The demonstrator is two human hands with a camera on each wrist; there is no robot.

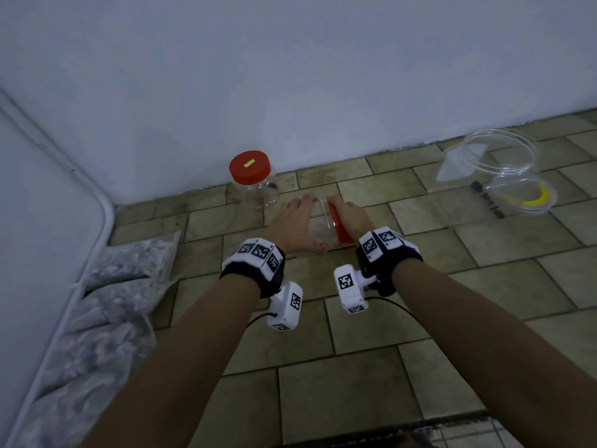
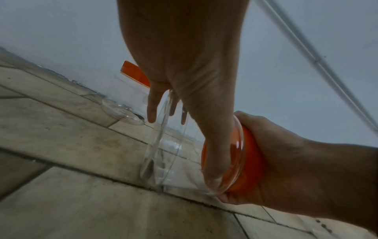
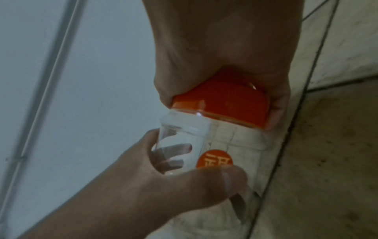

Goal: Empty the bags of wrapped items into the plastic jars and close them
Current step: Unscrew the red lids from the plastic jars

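Both hands on tilted jar (image 1: 323, 226): left grip (image 1: 292, 223) round body, right grip (image 1: 350, 215) seemingly clasping orange lid (image 1: 339, 226).

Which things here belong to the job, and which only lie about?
Job:
- clear plastic jar with orange lid, held by left hand and right hand
- second clear red-lidded jar
- bags of wrapped items
- large open clear jar

Lying about:
- yellow curved piece
- dark stick-like thing
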